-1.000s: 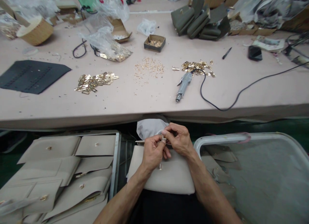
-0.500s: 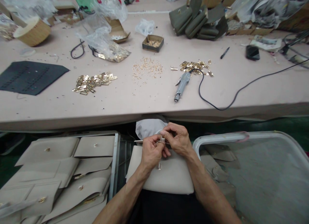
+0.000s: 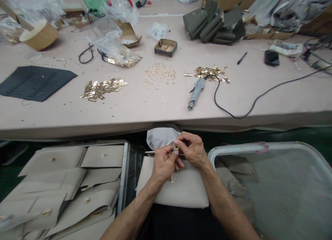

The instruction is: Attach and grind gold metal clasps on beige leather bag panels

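Observation:
A beige bag (image 3: 181, 190) lies across my lap, with a small metal fitting (image 3: 171, 178) on its front. Above its upper edge, my left hand (image 3: 164, 162) pinches a small shiny metal piece (image 3: 176, 149) between thumb and forefinger. My right hand (image 3: 192, 148) meets it there, thumb and fingertips closed at the same piece. The fingers hide most of this piece, so its exact kind does not show. Behind the hands a white cloth-like bundle (image 3: 160, 138) sits against the table edge.
An electric screwdriver (image 3: 197, 93) lies on the table (image 3: 145, 112) between gold plates (image 3: 103, 88), scattered screws (image 3: 159, 74) and gold fittings (image 3: 211, 72). To the left, a crate (image 3: 126, 174) holds beige bags (image 3: 101, 195); a white-rimmed bin (image 3: 285, 146) stands at right.
Both hands stay together over the bag, with only a slight shift of the fingers around the metal piece. The whole view has moved a little.

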Tool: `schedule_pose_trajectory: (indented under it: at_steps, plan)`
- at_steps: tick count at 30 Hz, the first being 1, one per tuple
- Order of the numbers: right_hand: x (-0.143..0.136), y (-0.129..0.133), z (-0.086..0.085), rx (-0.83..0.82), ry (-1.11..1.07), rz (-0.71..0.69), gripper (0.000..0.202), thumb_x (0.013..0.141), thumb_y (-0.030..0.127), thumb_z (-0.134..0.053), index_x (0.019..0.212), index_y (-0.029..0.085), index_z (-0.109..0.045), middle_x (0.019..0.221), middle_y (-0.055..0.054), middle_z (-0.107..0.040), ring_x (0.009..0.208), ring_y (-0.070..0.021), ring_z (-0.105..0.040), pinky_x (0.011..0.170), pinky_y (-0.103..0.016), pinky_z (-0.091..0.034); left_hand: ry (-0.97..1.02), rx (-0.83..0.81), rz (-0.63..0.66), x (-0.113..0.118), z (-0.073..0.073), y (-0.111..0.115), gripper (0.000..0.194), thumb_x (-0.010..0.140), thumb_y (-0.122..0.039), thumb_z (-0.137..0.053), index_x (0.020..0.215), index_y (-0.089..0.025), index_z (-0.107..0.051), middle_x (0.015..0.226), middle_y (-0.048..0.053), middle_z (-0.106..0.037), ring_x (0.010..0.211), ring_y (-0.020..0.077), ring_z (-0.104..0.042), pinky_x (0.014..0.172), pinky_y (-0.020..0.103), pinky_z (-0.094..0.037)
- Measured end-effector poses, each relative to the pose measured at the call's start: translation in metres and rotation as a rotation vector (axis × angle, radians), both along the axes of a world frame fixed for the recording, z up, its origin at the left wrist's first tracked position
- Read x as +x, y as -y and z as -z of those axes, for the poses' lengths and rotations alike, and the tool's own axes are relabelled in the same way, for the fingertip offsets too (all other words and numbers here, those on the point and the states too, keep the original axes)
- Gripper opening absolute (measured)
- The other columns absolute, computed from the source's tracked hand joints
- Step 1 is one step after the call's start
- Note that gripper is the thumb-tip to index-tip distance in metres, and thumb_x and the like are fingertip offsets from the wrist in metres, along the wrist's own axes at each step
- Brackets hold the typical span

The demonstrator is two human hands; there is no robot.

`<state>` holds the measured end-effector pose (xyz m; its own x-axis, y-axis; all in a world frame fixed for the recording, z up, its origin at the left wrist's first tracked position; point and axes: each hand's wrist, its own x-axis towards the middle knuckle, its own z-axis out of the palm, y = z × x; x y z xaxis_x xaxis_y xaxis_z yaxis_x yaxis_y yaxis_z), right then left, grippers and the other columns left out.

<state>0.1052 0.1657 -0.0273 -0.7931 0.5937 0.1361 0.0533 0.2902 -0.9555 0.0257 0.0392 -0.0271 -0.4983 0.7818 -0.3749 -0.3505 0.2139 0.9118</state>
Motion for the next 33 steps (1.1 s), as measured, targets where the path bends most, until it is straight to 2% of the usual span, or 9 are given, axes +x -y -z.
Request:
schedule_pose_trajectory:
  at_steps: [7,16,20,24,30,33]
  plan:
    - [-0.002,0.001,-0.001,0.023,-0.004,0.000,0.022,0.093,0.030,-0.069,0.075,0.017,-0.068,0.070,-0.001,-0.060,0.062,-0.0128,-0.052,0.058,-0.027,-0.042,-0.115,-0.085,-0.099,0.003,0.000,-0.001,0.025,0.086,-0.036,-0.067,0.081,-0.012,-0.073,0.045,0.003,-0.065,0.031,0.0098,-0.045,0.036,0.019,-0.031]
    - [0.000,-0.003,0.012,-0.355,0.022,0.002,0.027,0.089,0.041,-0.075,0.079,0.016,-0.071,0.068,-0.002,-0.065,0.056,-0.0143,-0.059,0.051,-0.024,-0.051,-0.006,-0.035,0.034,-0.003,0.006,-0.002,0.031,0.089,-0.039,-0.064,0.093,-0.009,-0.072,0.056,0.009,-0.073,0.032,0.0096,-0.048,0.036,0.018,-0.037]
    - [0.000,-0.004,0.012,-0.400,0.023,0.001,0.029,0.087,0.043,-0.077,0.079,0.016,-0.071,0.066,-0.002,-0.065,0.052,-0.0134,-0.058,0.048,-0.023,-0.050,0.002,-0.029,0.030,-0.002,0.008,-0.003,0.029,0.090,-0.036,-0.062,0.090,-0.009,-0.071,0.054,0.008,-0.072,0.031,0.0091,-0.048,0.036,0.017,-0.037]
    - [-0.001,-0.004,0.011,-0.408,0.007,0.008,0.030,0.086,0.045,-0.077,0.078,0.017,-0.070,0.064,-0.002,-0.064,0.052,-0.0135,-0.058,0.047,-0.023,-0.049,-0.029,-0.055,-0.005,-0.001,0.009,-0.006,0.032,0.090,-0.041,-0.064,0.086,-0.010,-0.072,0.050,0.006,-0.069,0.030,0.0092,-0.047,0.034,0.016,-0.035]
    - [0.000,-0.006,0.015,-0.449,0.016,0.013,0.033,0.085,0.048,-0.078,0.076,0.017,-0.070,0.065,-0.002,-0.065,0.052,-0.0134,-0.058,0.048,-0.023,-0.052,0.032,-0.046,0.026,0.000,0.007,-0.007,0.040,0.088,-0.050,-0.066,0.089,-0.011,-0.070,0.055,0.008,-0.071,0.037,0.0145,-0.059,0.038,0.020,-0.046]
    - [0.000,-0.008,0.018,-0.496,0.017,-0.016,0.033,0.085,0.048,-0.078,0.078,0.016,-0.071,0.065,-0.003,-0.066,0.051,-0.0125,-0.057,0.048,-0.022,-0.051,0.029,-0.072,0.002,0.002,0.006,-0.008,0.038,0.089,-0.049,-0.065,0.087,-0.012,-0.069,0.054,0.008,-0.071,0.037,0.0145,-0.059,0.038,0.019,-0.046]
